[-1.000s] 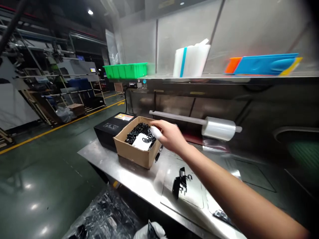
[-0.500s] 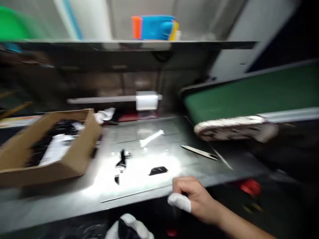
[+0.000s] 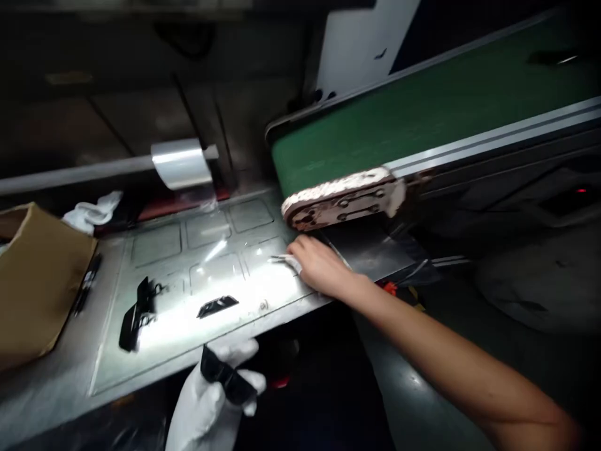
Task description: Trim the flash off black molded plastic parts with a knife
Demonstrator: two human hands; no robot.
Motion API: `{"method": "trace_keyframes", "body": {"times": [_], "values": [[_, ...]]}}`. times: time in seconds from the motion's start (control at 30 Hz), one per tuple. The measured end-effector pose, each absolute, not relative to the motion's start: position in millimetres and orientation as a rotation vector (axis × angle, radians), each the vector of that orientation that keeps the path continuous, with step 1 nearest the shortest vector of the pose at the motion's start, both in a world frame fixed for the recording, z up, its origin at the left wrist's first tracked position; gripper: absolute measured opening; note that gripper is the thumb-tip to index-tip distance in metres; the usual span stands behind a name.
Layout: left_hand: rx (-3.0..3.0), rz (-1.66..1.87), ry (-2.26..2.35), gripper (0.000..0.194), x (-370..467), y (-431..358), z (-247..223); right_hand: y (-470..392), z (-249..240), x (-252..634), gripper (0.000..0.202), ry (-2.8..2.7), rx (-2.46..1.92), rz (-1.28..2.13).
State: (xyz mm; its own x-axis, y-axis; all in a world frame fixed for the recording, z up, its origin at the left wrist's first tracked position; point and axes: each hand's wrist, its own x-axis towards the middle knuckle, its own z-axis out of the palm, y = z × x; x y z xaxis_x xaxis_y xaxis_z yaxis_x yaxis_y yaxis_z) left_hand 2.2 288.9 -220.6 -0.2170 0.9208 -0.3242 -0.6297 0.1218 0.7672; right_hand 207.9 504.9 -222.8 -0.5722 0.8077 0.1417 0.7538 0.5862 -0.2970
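My left hand (image 3: 211,388), in a white glove, is closed around a small black plastic part (image 3: 228,378) just below the worktable's front edge. My right hand (image 3: 307,260), bare apart from a white finger cover, rests low over the table with its fingers closed on a slim, pale pen-like tool (image 3: 280,258). Only one end of that tool shows; the rest is under the fingers. On the bright tabletop lie a flat black piece (image 3: 218,306) and a cluster of black parts (image 3: 138,313).
A cardboard box (image 3: 42,282) stands at the left, with a dark slim object (image 3: 87,282) beside it. At the back are a roll of clear film (image 3: 182,164) and a white cloth (image 3: 96,212). A green conveyor belt (image 3: 399,113) overhangs the table's right side.
The view has swung right and down. My right hand has moved from the table's front edge to the pale tool and closed on it. My left hand has risen into fuller view with the black part.
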Motion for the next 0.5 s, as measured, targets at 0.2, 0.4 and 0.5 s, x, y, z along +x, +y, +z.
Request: {"method": "trace_keyframes", "body": {"times": [0.2, 0.4, 0.5], "values": [[0.469, 1.479, 0.895, 0.03, -0.4, 291.3, -236.0, 458.1, -202.3, 214.8, 0.05, -2.666, -0.778, 0.844], [0.569, 1.357, 0.787, 0.039, -0.1, 287.4, -245.6, 421.5, -193.9, 198.0, 0.023, -2.565, -0.526, 1.489], [0.627, 1.34, 0.763, 0.039, 2.2, 287.7, -244.1, 417.1, -198.2, 194.5, 0.019, -2.57, -0.589, 1.536]]}}
